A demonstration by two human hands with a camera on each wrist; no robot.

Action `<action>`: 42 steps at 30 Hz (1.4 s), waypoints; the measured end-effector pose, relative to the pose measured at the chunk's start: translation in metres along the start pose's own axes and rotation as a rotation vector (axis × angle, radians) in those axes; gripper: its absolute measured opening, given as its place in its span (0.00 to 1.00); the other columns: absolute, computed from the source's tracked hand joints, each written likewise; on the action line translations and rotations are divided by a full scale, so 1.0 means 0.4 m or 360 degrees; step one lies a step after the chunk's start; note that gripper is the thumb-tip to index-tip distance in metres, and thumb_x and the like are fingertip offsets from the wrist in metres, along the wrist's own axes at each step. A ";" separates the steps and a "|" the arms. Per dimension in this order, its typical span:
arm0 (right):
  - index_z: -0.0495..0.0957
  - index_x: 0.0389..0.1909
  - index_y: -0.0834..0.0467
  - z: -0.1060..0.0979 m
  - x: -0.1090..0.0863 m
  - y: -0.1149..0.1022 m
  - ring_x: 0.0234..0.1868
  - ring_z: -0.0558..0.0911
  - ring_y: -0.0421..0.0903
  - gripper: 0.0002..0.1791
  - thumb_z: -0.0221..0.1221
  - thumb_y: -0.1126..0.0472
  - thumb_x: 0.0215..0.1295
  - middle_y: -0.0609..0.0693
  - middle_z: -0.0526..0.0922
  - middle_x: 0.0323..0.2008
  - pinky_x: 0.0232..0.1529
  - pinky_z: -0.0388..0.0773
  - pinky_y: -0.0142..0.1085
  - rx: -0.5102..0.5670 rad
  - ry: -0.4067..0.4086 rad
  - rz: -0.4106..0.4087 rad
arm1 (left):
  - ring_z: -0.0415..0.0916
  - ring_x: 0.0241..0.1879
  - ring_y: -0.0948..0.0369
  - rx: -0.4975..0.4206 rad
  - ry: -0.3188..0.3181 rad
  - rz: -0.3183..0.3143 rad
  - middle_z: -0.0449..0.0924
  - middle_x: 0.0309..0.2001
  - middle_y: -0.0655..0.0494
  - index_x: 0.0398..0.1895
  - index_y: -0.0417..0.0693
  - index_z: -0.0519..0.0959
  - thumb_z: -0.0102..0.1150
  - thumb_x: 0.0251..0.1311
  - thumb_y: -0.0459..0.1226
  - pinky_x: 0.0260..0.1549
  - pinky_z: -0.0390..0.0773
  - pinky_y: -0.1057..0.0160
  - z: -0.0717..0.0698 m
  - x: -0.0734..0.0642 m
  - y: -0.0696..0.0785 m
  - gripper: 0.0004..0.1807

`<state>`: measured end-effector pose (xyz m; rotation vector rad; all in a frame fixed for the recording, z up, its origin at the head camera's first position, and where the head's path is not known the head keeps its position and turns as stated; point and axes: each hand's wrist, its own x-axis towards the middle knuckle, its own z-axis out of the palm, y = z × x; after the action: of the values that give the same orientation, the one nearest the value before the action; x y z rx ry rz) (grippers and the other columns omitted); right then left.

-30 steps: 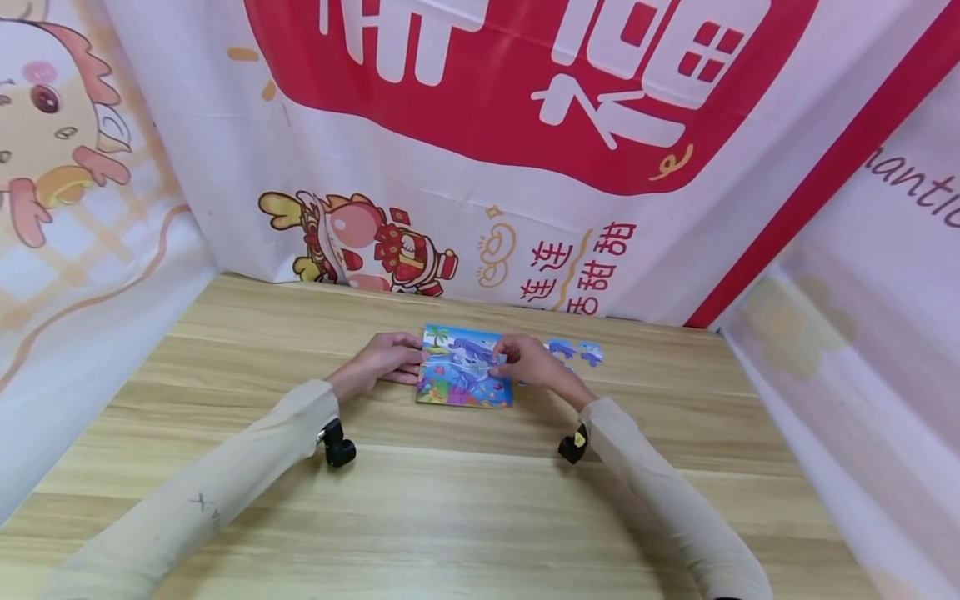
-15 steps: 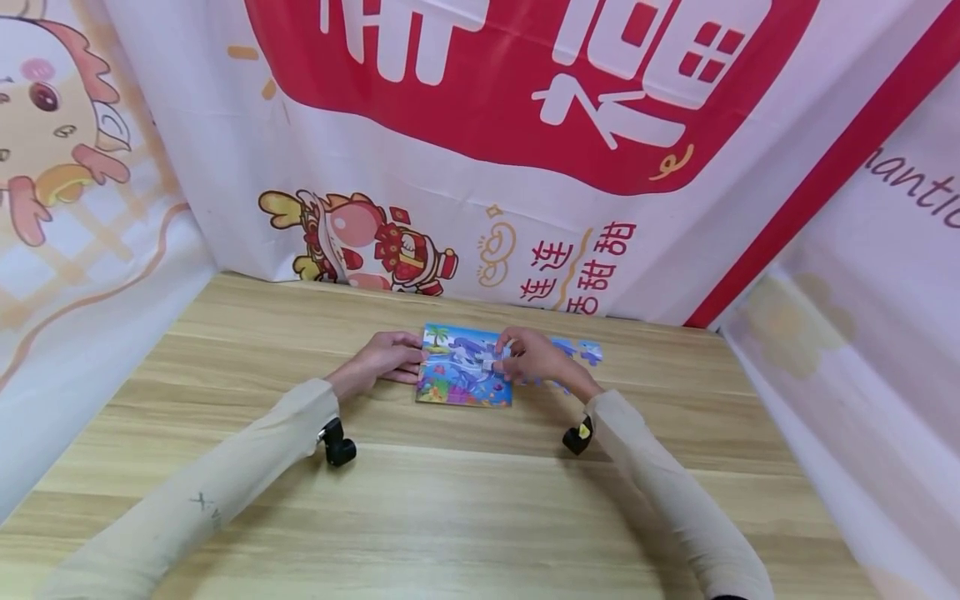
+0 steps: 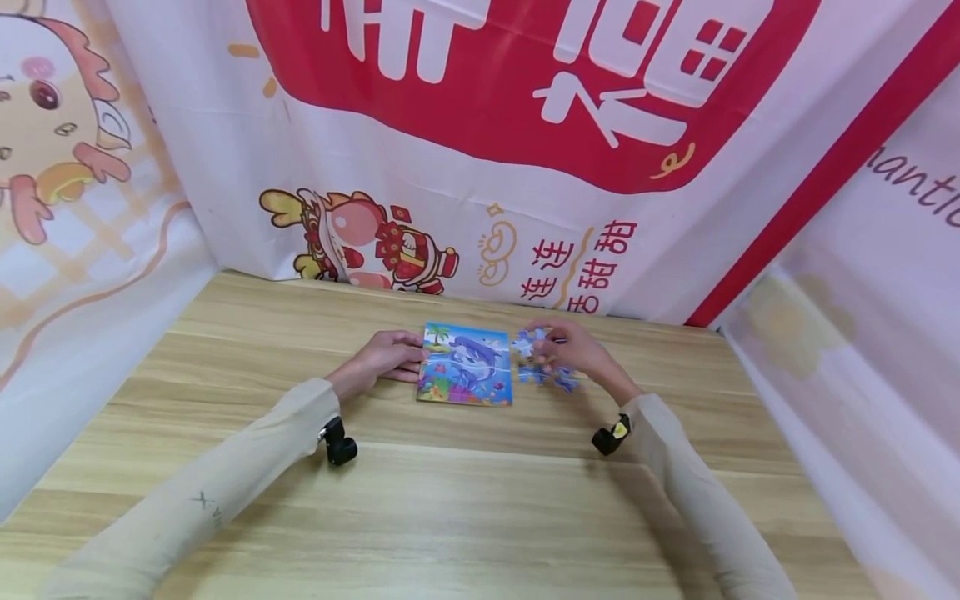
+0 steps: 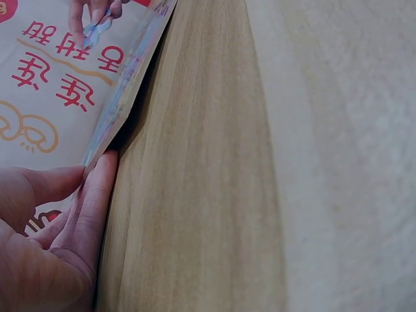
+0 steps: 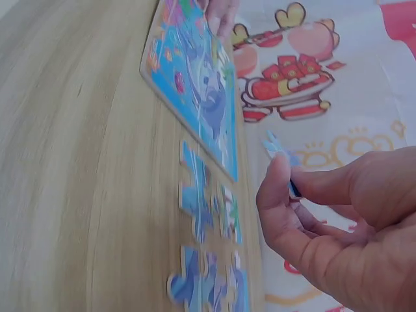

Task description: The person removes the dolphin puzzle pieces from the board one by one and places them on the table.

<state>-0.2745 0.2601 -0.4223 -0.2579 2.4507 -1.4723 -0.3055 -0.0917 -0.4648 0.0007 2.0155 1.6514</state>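
Observation:
A puzzle board (image 3: 467, 367) with a dolphin-and-sea picture lies toward the back of the table. My left hand (image 3: 390, 356) is at its left edge; the left wrist view shows thumb and fingers (image 4: 97, 188) pinching that edge. To the right of the board, my right hand (image 3: 573, 348) is raised over several loose jigsaw pieces (image 3: 532, 374). Between its thumb and fingers it pinches one small bluish puzzle piece (image 5: 272, 143), whose picture is mostly hidden by the fingertips. In the right wrist view, loose pieces (image 5: 195, 195) line up beside the board's near corner.
A wooden table (image 3: 450, 508) stretches in front of the board. Behind it hangs a white and red printed cloth (image 3: 420, 208), close to the board's far edge. More cloth walls stand at left and right. Each wrist carries a small black camera (image 3: 341, 446).
My right hand has moved right, from over the board's right part to above the loose pieces, with a piece in its fingers. The left hand and the board have stayed put.

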 end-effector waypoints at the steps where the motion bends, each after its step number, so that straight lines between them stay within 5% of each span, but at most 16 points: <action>1: 0.70 0.70 0.67 -0.008 -0.003 0.007 0.32 0.84 0.51 0.22 0.55 0.71 0.78 0.67 0.81 0.41 0.38 0.90 0.49 0.0030 0.0024 0.0018 | 0.85 0.34 0.63 -0.0001 0.0000 -0.0002 0.85 0.44 0.50 0.70 0.37 0.71 0.61 0.74 0.36 0.40 0.92 0.64 0.001 0.001 0.000 0.25; 8: 0.67 0.66 0.72 -0.066 -0.051 0.041 0.32 0.86 0.48 0.24 0.60 0.72 0.74 0.68 0.85 0.42 0.41 0.92 0.44 0.0175 0.0132 0.0115 | 0.85 0.34 0.63 0.0004 -0.0013 0.0004 0.85 0.44 0.51 0.70 0.36 0.71 0.61 0.74 0.36 0.40 0.92 0.64 0.001 0.005 -0.003 0.26; 22: 0.70 0.63 0.72 -0.160 -0.140 0.099 0.33 0.84 0.45 0.21 0.61 0.66 0.76 0.62 0.83 0.39 0.37 0.90 0.38 -0.0067 0.0183 0.0240 | 0.84 0.32 0.64 -0.0047 -0.0001 0.0021 0.84 0.39 0.54 0.70 0.35 0.71 0.61 0.73 0.34 0.38 0.92 0.64 0.003 -0.002 -0.001 0.26; 31: 0.69 0.62 0.76 -0.178 -0.157 0.142 0.31 0.84 0.43 0.19 0.58 0.71 0.76 0.62 0.83 0.39 0.31 0.87 0.33 -0.0053 0.0149 0.0297 | 0.84 0.32 0.65 -0.0042 0.0001 0.0014 0.84 0.38 0.54 0.70 0.35 0.71 0.61 0.73 0.34 0.38 0.92 0.65 0.006 0.004 -0.002 0.25; 42: 0.75 0.54 0.70 -0.152 -0.147 0.165 0.28 0.82 0.42 0.13 0.61 0.66 0.75 0.54 0.82 0.35 0.26 0.82 0.31 -0.0321 0.0291 0.0497 | 0.84 0.34 0.64 0.0000 0.0006 -0.0005 0.84 0.43 0.52 0.71 0.36 0.70 0.60 0.74 0.35 0.39 0.92 0.64 0.003 0.004 0.002 0.26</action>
<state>-0.2389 0.3588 -0.4452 0.2231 2.6360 -1.1645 -0.3066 -0.0899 -0.4648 -0.0053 2.0174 1.6504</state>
